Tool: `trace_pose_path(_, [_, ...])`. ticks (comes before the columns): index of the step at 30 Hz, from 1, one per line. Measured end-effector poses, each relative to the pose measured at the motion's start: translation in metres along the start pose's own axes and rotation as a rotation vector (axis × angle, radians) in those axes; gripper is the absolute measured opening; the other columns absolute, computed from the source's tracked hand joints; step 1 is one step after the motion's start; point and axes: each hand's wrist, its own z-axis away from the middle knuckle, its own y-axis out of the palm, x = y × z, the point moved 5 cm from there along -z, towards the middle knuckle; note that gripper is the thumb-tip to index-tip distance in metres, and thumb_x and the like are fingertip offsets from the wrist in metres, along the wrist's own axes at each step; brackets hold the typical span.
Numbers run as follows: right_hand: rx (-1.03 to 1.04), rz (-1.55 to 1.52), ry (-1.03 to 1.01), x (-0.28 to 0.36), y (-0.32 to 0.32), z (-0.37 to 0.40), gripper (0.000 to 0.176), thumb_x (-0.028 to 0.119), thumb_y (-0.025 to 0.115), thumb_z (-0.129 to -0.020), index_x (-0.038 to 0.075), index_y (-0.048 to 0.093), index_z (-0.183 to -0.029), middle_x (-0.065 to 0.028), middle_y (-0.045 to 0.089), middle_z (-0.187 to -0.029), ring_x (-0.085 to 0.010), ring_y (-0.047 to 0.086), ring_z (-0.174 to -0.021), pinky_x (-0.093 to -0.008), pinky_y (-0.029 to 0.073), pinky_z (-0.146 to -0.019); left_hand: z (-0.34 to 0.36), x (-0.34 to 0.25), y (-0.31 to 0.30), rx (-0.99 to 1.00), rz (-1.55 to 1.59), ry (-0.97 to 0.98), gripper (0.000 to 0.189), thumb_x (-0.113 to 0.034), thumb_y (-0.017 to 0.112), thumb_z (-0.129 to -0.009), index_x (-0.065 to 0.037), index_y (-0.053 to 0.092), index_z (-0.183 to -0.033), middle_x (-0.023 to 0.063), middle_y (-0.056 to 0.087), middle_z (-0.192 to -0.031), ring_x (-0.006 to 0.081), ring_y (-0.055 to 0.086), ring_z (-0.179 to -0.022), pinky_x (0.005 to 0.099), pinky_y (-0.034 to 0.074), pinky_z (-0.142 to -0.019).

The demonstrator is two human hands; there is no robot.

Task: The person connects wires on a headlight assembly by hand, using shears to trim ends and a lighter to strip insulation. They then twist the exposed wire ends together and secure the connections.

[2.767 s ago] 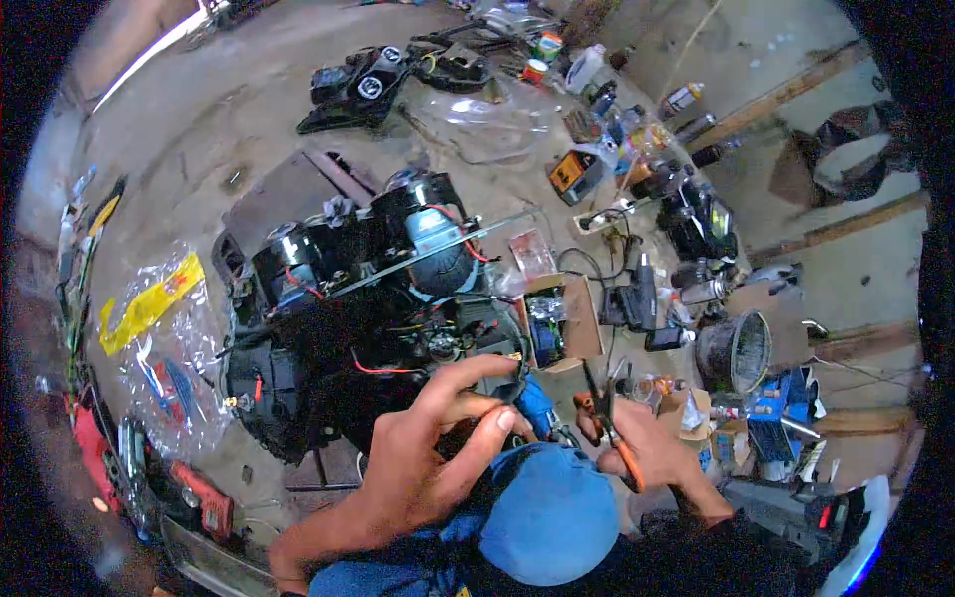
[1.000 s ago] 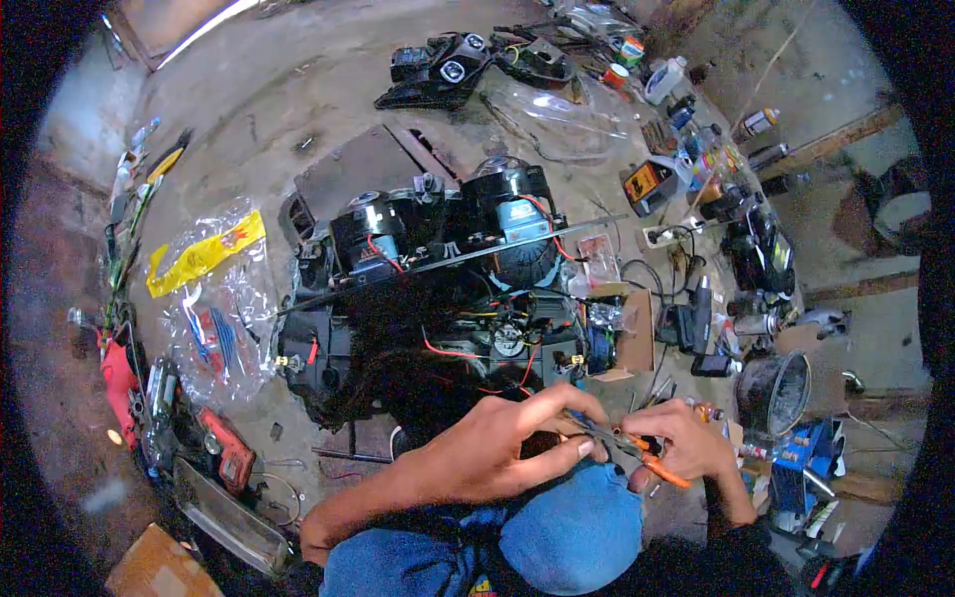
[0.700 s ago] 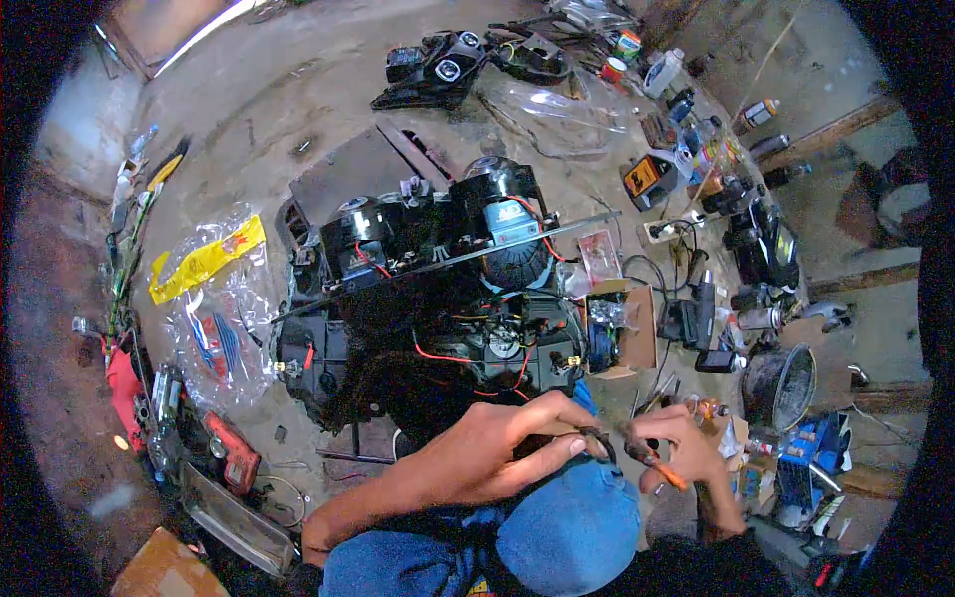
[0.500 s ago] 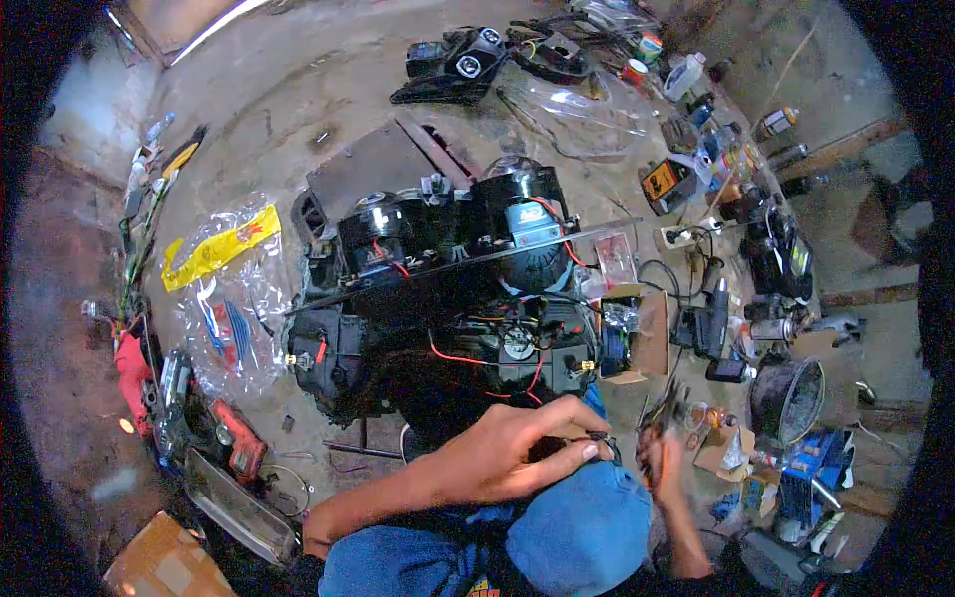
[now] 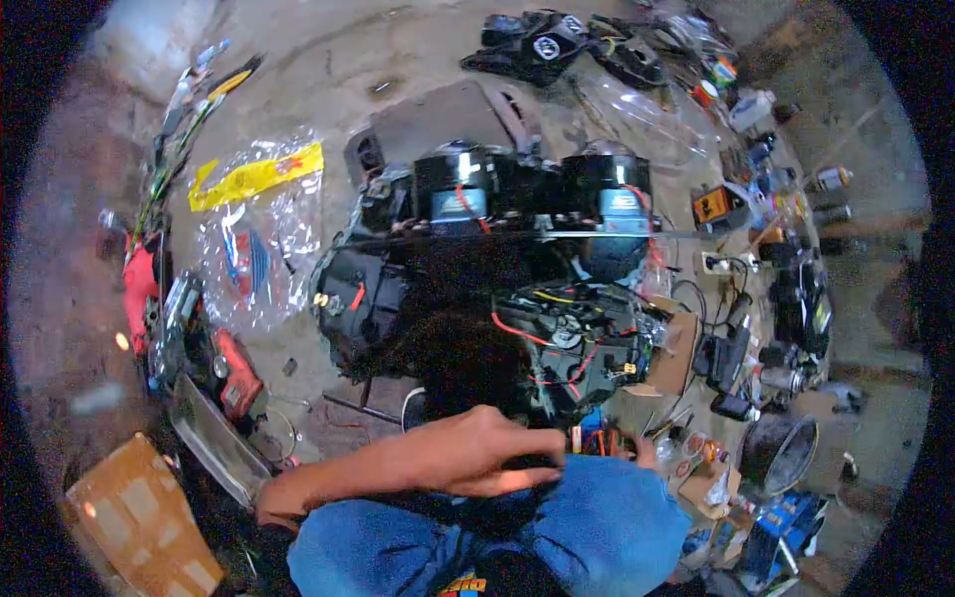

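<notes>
My left hand (image 5: 487,453) is above my lap, thumb and fingers pinched together around something small and dark that I cannot make out. Beyond my right knee, my right hand (image 5: 645,454) is low and partly hidden, beside several tools with orange and red handles (image 5: 601,442); its fingers are smeared. In front of me stands a black assembly with two round projector units, one at left (image 5: 458,179) and one at right (image 5: 607,184). Nearer to me are a black housing (image 5: 363,294) and another housing (image 5: 587,343) with red and yellow wires.
On the left are a plastic bag with a yellow strip (image 5: 257,177), a red tool (image 5: 237,373), a grey tray (image 5: 214,438) and a cardboard box (image 5: 144,517). To the right are a black heat gun or drill (image 5: 731,348), a round metal bowl (image 5: 781,455) and a blue box (image 5: 781,537).
The view has turned, so the scene sits differently. My left hand has come away from my right knee, and my right hand has moved down beside the orange-handled tools.
</notes>
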Motion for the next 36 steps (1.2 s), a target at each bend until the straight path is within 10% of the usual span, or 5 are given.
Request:
trace_pose_path(6, [-0.007,-0.506,-0.174,0.164,-0.142,-0.051,0.017,0.006,0.070,-0.094,0.000,0.074,-0.110,-0.0120,0.075,-0.107,-0.0221,0.069,-0.094,-0.0358,0.054,-0.086,0.049,0.011,-0.009,0.082,-0.074,-0.154,0.022,-0.028,0.064,-0.105,-0.009,0.062,-0.114,0.0234,0.065,-0.076,0.0477,0.065,-0.073,0.0531,0.050,-0.062])
trace_pose_path(9, [0.116,-0.437,-0.773,0.256,-0.188,-0.056,0.022,0.008,0.074,-0.091,0.003,0.075,-0.112,-0.0126,0.075,-0.104,-0.0235,0.071,-0.081,-0.0342,0.056,-0.076,0.063,0.029,0.001,0.137,-0.087,-0.195,0.023,-0.030,0.063,-0.105,-0.009,0.063,-0.114,0.0234,0.067,-0.084,0.0472,0.066,-0.079,0.0533,0.052,-0.067])
trace_pose_path(14, [0.241,-0.009,-1.063,0.356,-0.174,-0.052,0.032,0.018,0.080,-0.090,0.010,0.076,-0.120,-0.0071,0.074,-0.102,-0.0198,0.073,-0.075,-0.0321,0.058,-0.061,0.072,0.047,0.011,0.060,-0.201,-0.073,0.024,-0.030,0.062,-0.105,-0.008,0.065,-0.113,0.0185,0.072,-0.099,0.0432,0.070,-0.086,0.0518,0.057,-0.073])
trace_pose_path(25, [0.362,-0.140,-1.438,0.390,-0.150,-0.036,0.037,0.018,0.079,-0.089,0.012,0.075,-0.126,-0.0003,0.074,-0.108,-0.0100,0.066,-0.060,-0.0270,0.054,-0.047,0.061,-0.035,-0.041,-0.305,-0.193,0.137,0.015,-0.016,0.063,-0.105,-0.001,0.060,-0.107,0.0152,0.062,-0.091,0.0378,0.067,-0.073,0.0458,0.054,-0.061])
trace_pose_path(36, [0.220,-0.284,-1.203,0.365,-0.167,-0.049,0.024,0.015,0.090,-0.077,0.013,0.085,-0.100,-0.0037,0.079,-0.098,-0.0148,0.076,-0.074,-0.0243,0.058,-0.060,0.021,-0.044,-0.042,-0.222,0.092,0.099,0.021,-0.022,0.063,-0.107,-0.001,0.062,-0.109,0.0166,0.064,-0.089,0.0364,0.067,-0.078,0.0413,0.053,-0.069])
